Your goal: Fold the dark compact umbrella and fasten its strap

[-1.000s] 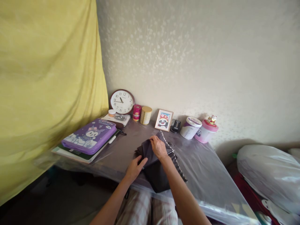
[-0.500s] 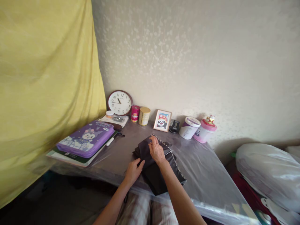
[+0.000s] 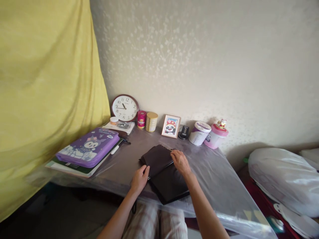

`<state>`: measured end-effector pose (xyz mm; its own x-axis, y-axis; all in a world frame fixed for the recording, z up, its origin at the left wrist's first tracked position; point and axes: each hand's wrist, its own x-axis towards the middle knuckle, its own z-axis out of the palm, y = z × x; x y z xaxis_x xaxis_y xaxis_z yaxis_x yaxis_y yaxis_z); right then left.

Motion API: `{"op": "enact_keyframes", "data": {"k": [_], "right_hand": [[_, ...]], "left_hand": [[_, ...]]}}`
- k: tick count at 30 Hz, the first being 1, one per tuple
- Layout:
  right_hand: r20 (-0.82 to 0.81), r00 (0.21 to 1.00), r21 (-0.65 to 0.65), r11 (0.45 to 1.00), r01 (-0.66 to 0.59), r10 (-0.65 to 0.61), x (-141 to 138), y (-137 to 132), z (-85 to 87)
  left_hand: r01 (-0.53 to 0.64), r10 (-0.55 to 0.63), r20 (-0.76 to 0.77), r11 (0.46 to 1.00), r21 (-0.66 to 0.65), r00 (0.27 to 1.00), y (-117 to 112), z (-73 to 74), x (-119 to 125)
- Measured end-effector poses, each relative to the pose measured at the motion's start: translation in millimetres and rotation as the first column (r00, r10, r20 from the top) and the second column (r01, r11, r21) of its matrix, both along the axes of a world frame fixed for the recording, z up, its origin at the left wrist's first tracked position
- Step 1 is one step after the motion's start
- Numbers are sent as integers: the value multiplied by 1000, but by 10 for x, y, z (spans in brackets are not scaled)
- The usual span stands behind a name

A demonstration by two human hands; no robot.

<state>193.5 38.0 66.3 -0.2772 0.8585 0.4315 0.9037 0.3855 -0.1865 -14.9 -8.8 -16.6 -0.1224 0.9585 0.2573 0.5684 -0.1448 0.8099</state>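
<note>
A black folding umbrella (image 3: pixel 169 182) lies collapsed on the table near its front edge, its cloth panels partly stacked in layers. My left hand (image 3: pixel 140 178) is closed on the left side of the stack, thumb on top, beside a small silver piece. My right hand (image 3: pixel 181 161) pinches the cloth at the upper right, where a checked trim shows along the edge. The right hand and forearm hide part of the panels. A dark loop (image 3: pixel 134 207) hangs below my left wrist.
A purple cartoon case (image 3: pixel 91 146) lies on books at the left, with a white marker (image 3: pixel 115 149) beside it. Along the wall stand a clock (image 3: pixel 125 108), tins, a picture frame (image 3: pixel 171 126) and tubs. Plastic covers the table (image 3: pixel 211 176). A yellow curtain (image 3: pixel 50 83) hangs left.
My right hand has moved right and slightly down from the top of the stack to the umbrella's right edge. The trim no longer hangs down the right side. My left hand keeps its place.
</note>
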Motion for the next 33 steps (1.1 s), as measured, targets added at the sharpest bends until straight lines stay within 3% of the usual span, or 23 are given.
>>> {"op": "enact_keyframes", "data": {"k": [3, 6, 10, 14, 24, 33], "right_hand": [[-141, 982, 19, 992, -127, 128, 151, -270, 65], [-178, 957, -25, 971, -236, 228, 219, -612, 128], [-137, 929, -92, 930, -356, 343, 200, -1018, 175], [-27, 928, -161, 915, -370, 371, 140, -1256, 128], [131, 935, -120, 942, -315, 329, 121, -1303, -90], [126, 945, 10, 952, -305, 301, 199, -1245, -148]], "left_hand": [[-2, 2, 15, 1000, -8, 1000, -1, 10, -7], [8, -7, 28, 1000, -15, 1000, 1, 2, -19], [6, -5, 42, 1000, -31, 999, 0, -12, -28], [2, 0, 48, 999, -34, 999, -3, -7, -20], [4, -3, 55, 1000, -19, 998, -6, -4, -19], [4, -3, 59, 1000, -22, 998, 4, -24, -18]]}}
